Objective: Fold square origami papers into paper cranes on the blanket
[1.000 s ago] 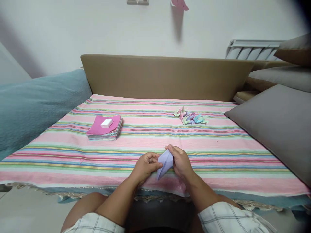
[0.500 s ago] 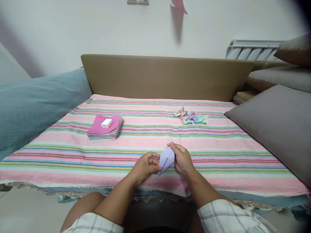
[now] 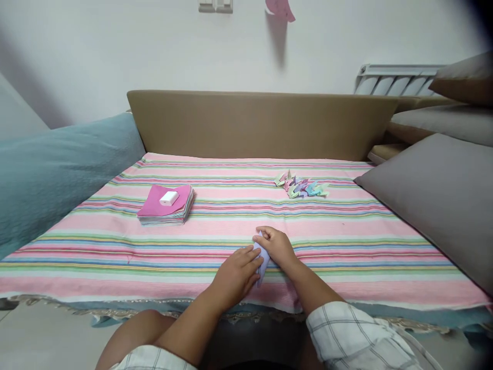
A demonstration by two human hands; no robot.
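- The upper end of the folded lilac paper is pinched by the right hand, between thumb and curled fingers
- The left hand is laid across the paper's left side, its fingers nearly straight
- The paper is held between both hands, near the front edge of the striped cloth

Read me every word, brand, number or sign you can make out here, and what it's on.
No text can be read.
White block: any marking is too small to read.
Pink wall cutout: any marks are too blurred to read.
Purple paper: no lettering shows.
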